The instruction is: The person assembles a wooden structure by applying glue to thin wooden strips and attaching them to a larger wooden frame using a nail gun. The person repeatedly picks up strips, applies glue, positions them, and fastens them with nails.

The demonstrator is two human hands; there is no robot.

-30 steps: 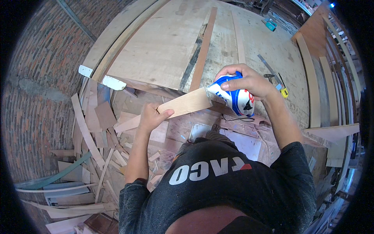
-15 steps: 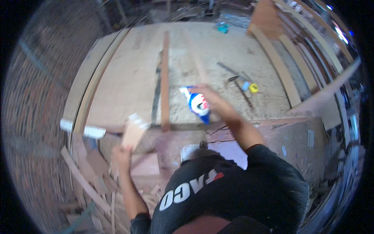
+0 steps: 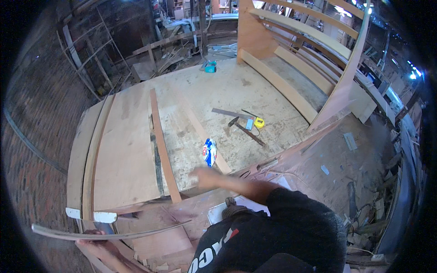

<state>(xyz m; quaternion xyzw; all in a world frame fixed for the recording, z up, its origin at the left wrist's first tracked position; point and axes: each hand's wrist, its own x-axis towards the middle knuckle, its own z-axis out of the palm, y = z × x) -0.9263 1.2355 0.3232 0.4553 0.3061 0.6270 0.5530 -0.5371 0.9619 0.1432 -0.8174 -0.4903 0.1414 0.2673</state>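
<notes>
My left hand [image 3: 98, 248], low at the left, has its fingers round a long thin wooden strip [image 3: 132, 235], seen nearly edge-on in front of the workbench. A blue-and-white plastic pouch [image 3: 209, 152] lies on the bench top [image 3: 195, 100], on a pale wooden strip [image 3: 193, 116]. Just on the near side of that pouch is my right hand [image 3: 205, 178], apart from it. Motion smears its fingers, so their pose is unclear. To the left of this hand a reddish-brown wooden strip [image 3: 164, 145] lies lengthwise on the bench.
Farther right on the bench are a hammer [image 3: 248, 133], a yellow tape measure [image 3: 259, 122] and a flat metal rule [image 3: 227, 112]. A turquoise tool [image 3: 210, 67] sits at the far edge. A wooden frame [image 3: 277, 86] stands at the right. Offcuts litter the floor.
My right hand has let go of the pouch, which now lies on the bench, and has moved left and nearer to me. My left hand has moved left and lower with the wooden strip, now turned edge-on.
</notes>
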